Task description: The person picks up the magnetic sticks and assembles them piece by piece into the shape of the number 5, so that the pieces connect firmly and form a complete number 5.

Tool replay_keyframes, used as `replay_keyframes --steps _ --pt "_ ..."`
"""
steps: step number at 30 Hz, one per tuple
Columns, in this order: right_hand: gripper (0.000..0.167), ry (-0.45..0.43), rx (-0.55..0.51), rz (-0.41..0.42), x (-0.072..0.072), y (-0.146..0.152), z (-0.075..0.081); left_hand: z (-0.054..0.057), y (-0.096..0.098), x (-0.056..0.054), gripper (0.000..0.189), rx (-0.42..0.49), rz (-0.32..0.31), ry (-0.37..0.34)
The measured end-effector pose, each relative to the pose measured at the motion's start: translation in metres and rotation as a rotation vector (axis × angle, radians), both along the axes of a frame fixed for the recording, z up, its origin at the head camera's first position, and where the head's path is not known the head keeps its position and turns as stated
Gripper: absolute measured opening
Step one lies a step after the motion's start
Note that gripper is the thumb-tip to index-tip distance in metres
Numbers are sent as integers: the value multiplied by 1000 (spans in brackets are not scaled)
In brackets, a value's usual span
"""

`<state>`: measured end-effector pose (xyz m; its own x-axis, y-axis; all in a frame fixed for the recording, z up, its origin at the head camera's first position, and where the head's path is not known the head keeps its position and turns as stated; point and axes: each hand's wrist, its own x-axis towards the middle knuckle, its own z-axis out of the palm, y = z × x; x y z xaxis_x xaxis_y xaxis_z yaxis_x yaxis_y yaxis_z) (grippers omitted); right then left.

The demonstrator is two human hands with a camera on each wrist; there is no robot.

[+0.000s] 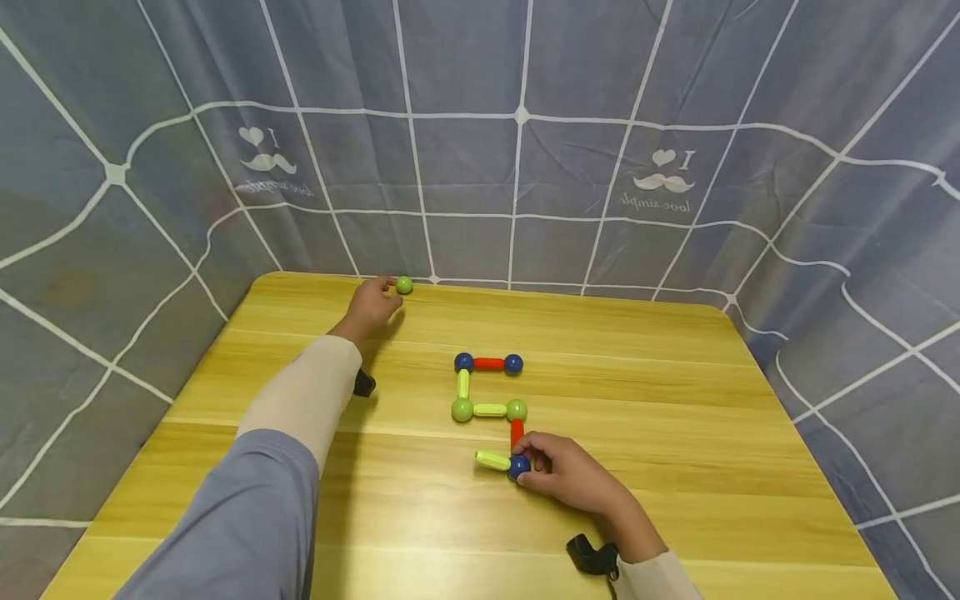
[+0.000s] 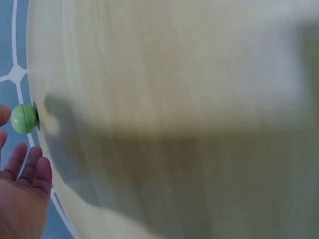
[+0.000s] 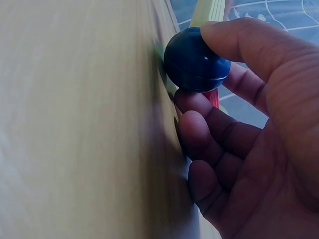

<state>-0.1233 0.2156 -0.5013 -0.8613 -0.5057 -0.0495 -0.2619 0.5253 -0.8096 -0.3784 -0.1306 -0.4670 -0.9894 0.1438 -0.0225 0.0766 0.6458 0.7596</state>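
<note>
In the head view my left hand (image 1: 372, 305) reaches to the far edge of the table, its fingertips right by a loose green ball (image 1: 404, 285). The left wrist view has the fingers spread loosely beside this green ball (image 2: 24, 119), not wrapped round it. My right hand (image 1: 576, 477) pinches a blue ball (image 1: 518, 467) between thumb and fingers. A yellow-green rod (image 1: 492, 460) sticks out leftward from that ball, and a red rod (image 1: 517, 433) runs from it to a green ball (image 1: 516, 409). In the right wrist view the thumb presses on the blue ball (image 3: 194, 59).
Farther along the zigzag chain come a yellow-green rod (image 1: 490, 410), another green ball (image 1: 462, 409), an upright-running rod (image 1: 463, 384), a blue ball (image 1: 464, 362), a red rod (image 1: 489, 364) and an end blue ball (image 1: 513, 364). A grey curtain (image 1: 465, 167) borders the wooden table (image 1: 637, 375).
</note>
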Motion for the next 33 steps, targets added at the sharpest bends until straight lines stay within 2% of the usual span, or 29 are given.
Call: replay_keyframes --steps 3,6,9,12,17,19,26,31,33 --pt "20 -1 -7 -7 0 0 0 2 3 -8 55 3 -26 -27" --pt "21 -19 -22 -13 1 -1 2 1 5 -14 60 73 9 -76" --pt "22 -31 -33 -23 2 -1 3 0 9 -20 63 113 34 -93" --pt "23 -30 -32 -28 2 -1 2 0 13 -24 66 74 20 -90" --pt "21 -14 -12 -30 1 -1 1 2 16 -23 68 -135 -91 -78" --pt "21 -8 -1 -33 1 0 1 2 15 -21 67 -177 -121 -54" --pt "20 -2 -1 -30 0 -1 2 -5 7 -15 55 -85 -83 -4" --pt "19 -2 0 -27 0 -1 2 -10 1 -13 62 -125 -96 50" --pt "19 -6 2 -28 0 -1 1 -11 2 -10 62 -121 -109 49"
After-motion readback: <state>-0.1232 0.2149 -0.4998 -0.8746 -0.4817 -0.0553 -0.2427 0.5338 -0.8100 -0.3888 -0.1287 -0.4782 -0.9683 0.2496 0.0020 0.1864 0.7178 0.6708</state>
